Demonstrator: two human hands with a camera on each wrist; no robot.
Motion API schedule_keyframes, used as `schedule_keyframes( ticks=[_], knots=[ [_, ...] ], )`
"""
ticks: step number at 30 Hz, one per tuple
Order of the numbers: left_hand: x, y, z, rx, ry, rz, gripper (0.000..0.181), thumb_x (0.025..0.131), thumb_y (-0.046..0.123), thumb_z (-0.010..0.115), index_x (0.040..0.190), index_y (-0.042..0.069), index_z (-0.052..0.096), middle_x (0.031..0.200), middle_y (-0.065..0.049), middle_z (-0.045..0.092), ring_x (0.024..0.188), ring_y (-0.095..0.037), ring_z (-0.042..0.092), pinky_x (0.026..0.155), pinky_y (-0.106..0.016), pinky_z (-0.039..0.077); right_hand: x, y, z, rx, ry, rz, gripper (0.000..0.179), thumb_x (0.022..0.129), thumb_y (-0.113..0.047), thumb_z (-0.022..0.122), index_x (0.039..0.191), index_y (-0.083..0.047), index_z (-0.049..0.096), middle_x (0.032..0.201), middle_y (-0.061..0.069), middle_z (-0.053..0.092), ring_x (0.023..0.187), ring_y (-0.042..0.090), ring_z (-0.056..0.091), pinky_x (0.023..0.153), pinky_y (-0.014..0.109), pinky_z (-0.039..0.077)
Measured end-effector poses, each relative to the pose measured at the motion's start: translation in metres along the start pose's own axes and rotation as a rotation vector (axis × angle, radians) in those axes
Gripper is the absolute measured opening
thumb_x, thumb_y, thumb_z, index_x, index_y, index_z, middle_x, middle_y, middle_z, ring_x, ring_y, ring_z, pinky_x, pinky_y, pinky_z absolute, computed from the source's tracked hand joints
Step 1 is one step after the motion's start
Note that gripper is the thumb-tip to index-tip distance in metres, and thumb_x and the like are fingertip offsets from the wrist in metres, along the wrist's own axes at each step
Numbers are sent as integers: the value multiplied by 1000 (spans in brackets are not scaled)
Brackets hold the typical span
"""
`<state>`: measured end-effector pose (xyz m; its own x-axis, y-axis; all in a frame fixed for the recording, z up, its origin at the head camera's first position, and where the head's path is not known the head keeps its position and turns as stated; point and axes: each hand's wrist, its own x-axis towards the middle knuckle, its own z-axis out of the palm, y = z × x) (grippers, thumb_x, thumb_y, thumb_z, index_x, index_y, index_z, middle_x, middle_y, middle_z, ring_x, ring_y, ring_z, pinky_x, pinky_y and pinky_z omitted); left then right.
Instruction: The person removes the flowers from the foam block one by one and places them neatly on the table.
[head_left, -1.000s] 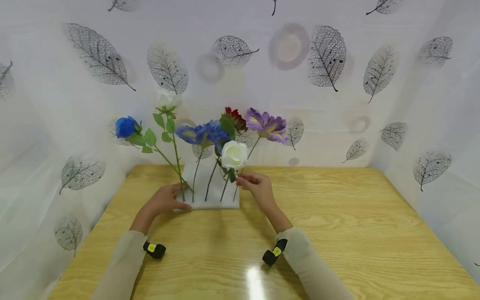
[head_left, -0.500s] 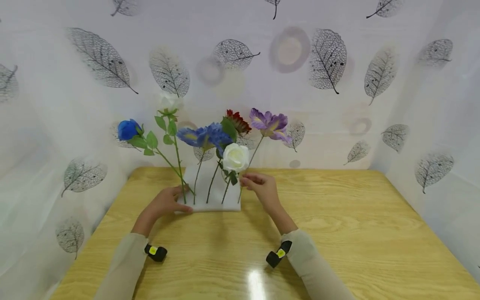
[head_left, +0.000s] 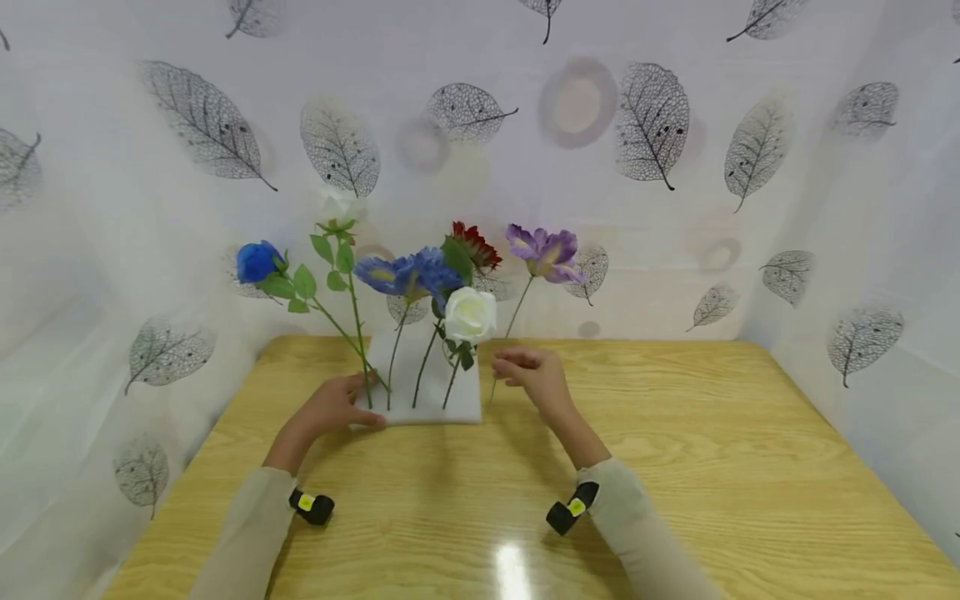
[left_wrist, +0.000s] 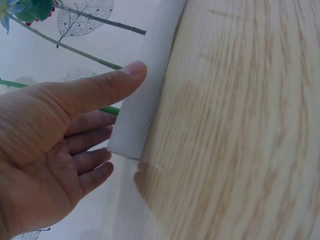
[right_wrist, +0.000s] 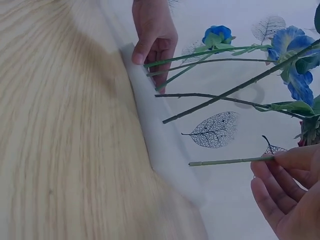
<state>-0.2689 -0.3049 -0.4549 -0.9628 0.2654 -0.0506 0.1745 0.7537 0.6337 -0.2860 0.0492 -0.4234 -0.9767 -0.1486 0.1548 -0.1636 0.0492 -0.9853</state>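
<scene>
A white foam board (head_left: 467,407) on the table carries a row of artificial flowers. My left hand (head_left: 330,406) grips the board's left end, its thumb (left_wrist: 107,90) on the front edge and its fingers round the end. My right hand (head_left: 536,382) pinches the stem of a purple flower (head_left: 549,255). The lower end of that stem (right_wrist: 220,162) hangs free, just right of the board in the head view. On the board stand a blue rose (head_left: 257,262), a tall white rose (head_left: 337,205), a blue ruffled flower (head_left: 412,273), a red flower (head_left: 477,247) and a front white rose (head_left: 471,315).
The wood-grain table (head_left: 675,467) stretches to the right and in front of the board. A pale curtain (head_left: 510,183) printed with leaves surrounds the table's back and sides. The flower heads crowd together around the red flower.
My right hand has moved right with the purple flower. Its stem end has gone from over the board to beyond the board's right edge. My left hand keeps its hold.
</scene>
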Motion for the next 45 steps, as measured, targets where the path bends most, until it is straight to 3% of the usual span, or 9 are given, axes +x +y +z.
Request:
schedule_keyframes(
  ticks=[9, 15, 26, 39, 45],
  knots=[
    [-1, 0, 1, -4, -4, 6, 91, 81, 41, 86, 150, -3, 46, 153, -27, 47, 139, -51, 45, 112, -61, 42, -9, -2, -16, -101, -89, 55, 29, 96, -9, 70, 118, 11, 70, 110, 24, 76, 89, 26, 78, 77, 33, 64],
    [-1, 0, -1, 11, 1, 8, 91, 81, 42, 86, 149, -3, 47, 153, -27, 47, 141, -51, 42, 114, -62, 40, -15, 2, -23, -133, -165, 91, 26, 96, -5, 69, 116, 12, 71, 105, 23, 77, 81, 17, 78, 76, 38, 65],
    [1, -3, -1, 6, -5, -2, 92, 80, 43, 86, 149, -3, 48, 154, -26, 46, 141, -51, 41, 114, -63, 39, -27, 12, -32, -150, -253, 166, 32, 97, -8, 68, 119, 17, 67, 102, 20, 77, 82, 19, 77, 82, 48, 64],
    [0, 0, -2, -14, -8, 7, 90, 81, 42, 86, 148, -4, 49, 154, -28, 45, 140, -53, 42, 113, -63, 41, -29, 23, -33, -119, -296, 296, 29, 97, -6, 68, 118, 13, 69, 108, 20, 77, 84, 17, 77, 80, 39, 65],
    [-1, 1, -2, -28, -8, 10, 88, 81, 40, 86, 147, -5, 50, 154, -27, 46, 141, -52, 41, 113, -63, 41, -30, 28, -31, -122, -320, 312, 28, 96, -5, 69, 116, 15, 69, 103, 21, 77, 78, 16, 76, 75, 36, 65]
  ],
)
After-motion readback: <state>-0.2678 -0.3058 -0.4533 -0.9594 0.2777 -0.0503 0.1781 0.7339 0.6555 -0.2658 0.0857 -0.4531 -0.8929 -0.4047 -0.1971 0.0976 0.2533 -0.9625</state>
